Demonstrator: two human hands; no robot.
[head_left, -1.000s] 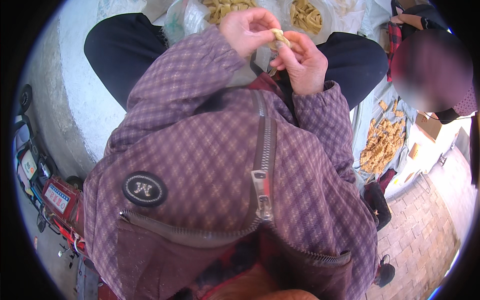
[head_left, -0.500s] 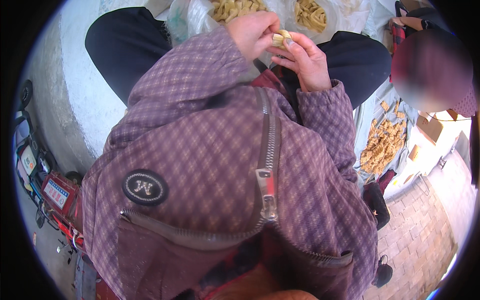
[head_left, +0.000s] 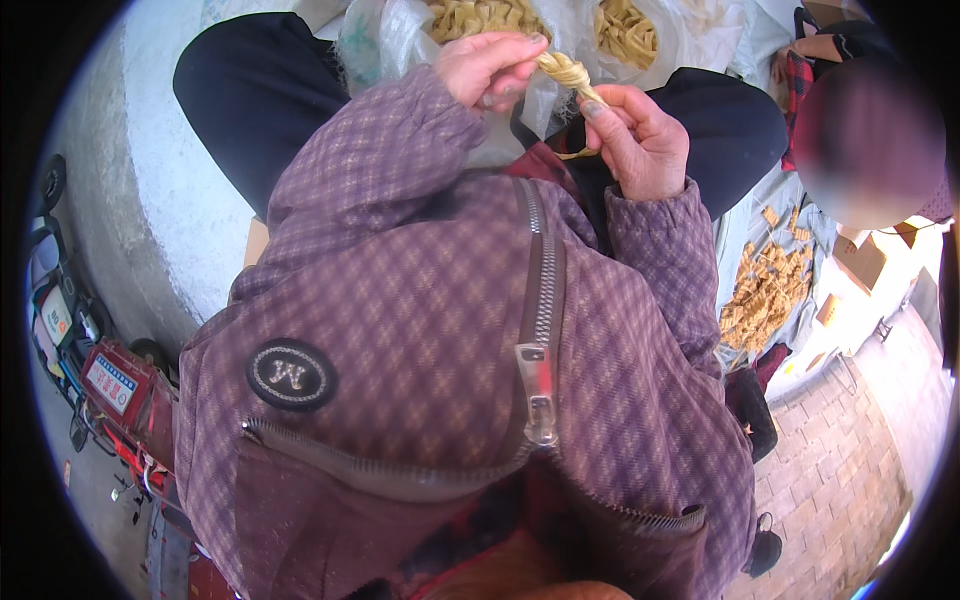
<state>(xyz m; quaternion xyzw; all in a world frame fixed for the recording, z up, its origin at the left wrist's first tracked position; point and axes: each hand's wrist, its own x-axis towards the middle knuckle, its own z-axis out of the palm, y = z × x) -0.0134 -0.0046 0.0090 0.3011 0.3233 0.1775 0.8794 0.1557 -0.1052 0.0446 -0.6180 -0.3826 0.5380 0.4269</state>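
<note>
My left hand point(head_left: 480, 72) pinches the upper end of a pale yellow, twisted, knotted strip point(head_left: 566, 72) between thumb and fingers. My right hand point(head_left: 637, 140) grips its lower end, and a thin yellow tail shows below those fingers. Just beyond my hands are two translucent bags, one holding yellow folded pieces point(head_left: 485, 17) at the top middle, the other similar pieces point(head_left: 625, 32) to its right. My crossed legs in dark trousers point(head_left: 250, 110) lie either side of my hands.
Another person point(head_left: 862, 140) sits at the right. Light brown crinkled pieces point(head_left: 765, 295) lie on a grey sheet near cardboard boxes point(head_left: 860, 262). A red tricycle point(head_left: 120, 390) stands at the left. A pale concrete surface point(head_left: 175, 250) curves beside me; brick paving point(head_left: 830, 440) is at lower right.
My hands have drawn apart, the right moving right and slightly down, the left tilting. The strip between them is now stretched diagonally, with more of its twist showing.
</note>
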